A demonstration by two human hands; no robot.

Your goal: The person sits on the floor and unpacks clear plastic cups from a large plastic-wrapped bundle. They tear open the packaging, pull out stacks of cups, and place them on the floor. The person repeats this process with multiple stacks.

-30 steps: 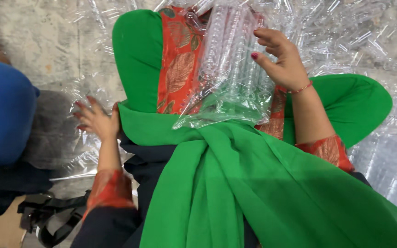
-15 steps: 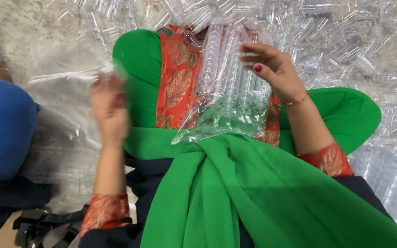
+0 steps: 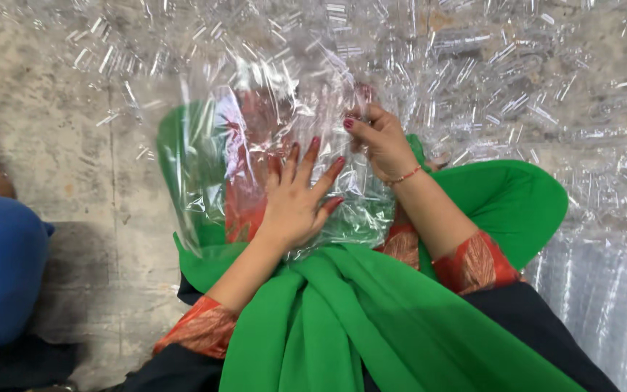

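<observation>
The left hand [image 3: 295,199], empty a moment ago, is now pressing flat on the clear plastic bag [image 3: 255,145]; the right hand [image 3: 379,141] is pinching its edge.

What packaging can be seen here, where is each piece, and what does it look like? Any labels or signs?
Clear plastic bag: on the lap, crinkled and see-through, left hand flat on it, right hand pinching its upper edge.
Clear plastic tubes: loose heap on the floor beyond the lap, small and glossy.
Packed bundle: lower right, transparent wrapped rows.
Labels, signs, screens: none visible.
</observation>
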